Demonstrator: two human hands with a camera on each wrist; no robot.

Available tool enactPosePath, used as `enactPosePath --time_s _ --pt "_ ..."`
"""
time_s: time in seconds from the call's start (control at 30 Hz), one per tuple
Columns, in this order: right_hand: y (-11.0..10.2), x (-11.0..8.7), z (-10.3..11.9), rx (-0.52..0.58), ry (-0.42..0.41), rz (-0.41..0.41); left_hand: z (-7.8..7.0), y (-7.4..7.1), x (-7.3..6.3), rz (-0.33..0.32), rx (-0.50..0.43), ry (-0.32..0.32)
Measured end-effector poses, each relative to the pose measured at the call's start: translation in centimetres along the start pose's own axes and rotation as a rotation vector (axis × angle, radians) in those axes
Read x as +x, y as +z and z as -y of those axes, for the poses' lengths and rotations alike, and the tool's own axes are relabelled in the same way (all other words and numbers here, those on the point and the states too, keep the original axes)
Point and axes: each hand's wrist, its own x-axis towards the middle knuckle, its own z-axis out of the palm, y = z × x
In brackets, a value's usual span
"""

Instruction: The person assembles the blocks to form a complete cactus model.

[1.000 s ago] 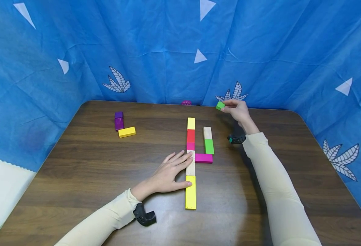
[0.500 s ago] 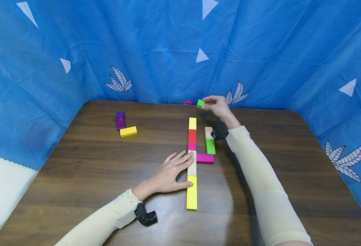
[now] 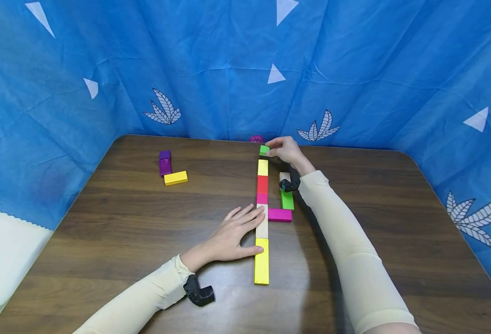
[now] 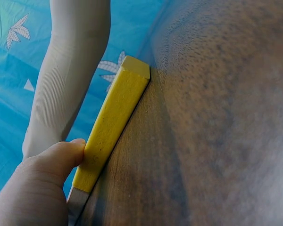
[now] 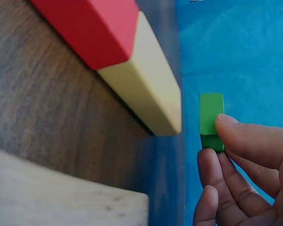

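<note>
My right hand (image 3: 286,150) pinches a small green block (image 5: 211,117) between thumb and fingers, just past the far end of a straight row of blocks. That row runs away from me: a long yellow block (image 3: 261,264), a pale wooden one (image 3: 262,229), a pink one (image 3: 261,198), a red one (image 3: 262,184) and a light yellow one (image 3: 263,167) at the far end. My left hand (image 3: 230,236) lies with fingers spread, fingertips on the pale wooden block and thumb on the long yellow block, as the left wrist view also shows at the yellow block's side.
A magenta block (image 3: 280,215) juts right from the row. Beyond it lie a green block (image 3: 287,201) and a pale block (image 3: 285,176), partly behind the right wrist's camera. Purple blocks (image 3: 164,163) and a yellow block (image 3: 176,178) sit back left. A blue curtain (image 3: 229,69) hangs behind the table.
My right hand has carried the green block leftward and slightly down, from the back right to the row's far end. The left hand has stayed on the row.
</note>
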Motion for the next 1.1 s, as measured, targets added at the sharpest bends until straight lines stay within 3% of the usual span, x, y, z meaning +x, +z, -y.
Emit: enactPosePath --time_s 1.1 --pt "0.44 0.64 -0.96 -0.095 0.022 0.086 -0.02 0.06 0.27 -0.012 -0.006 0.0"
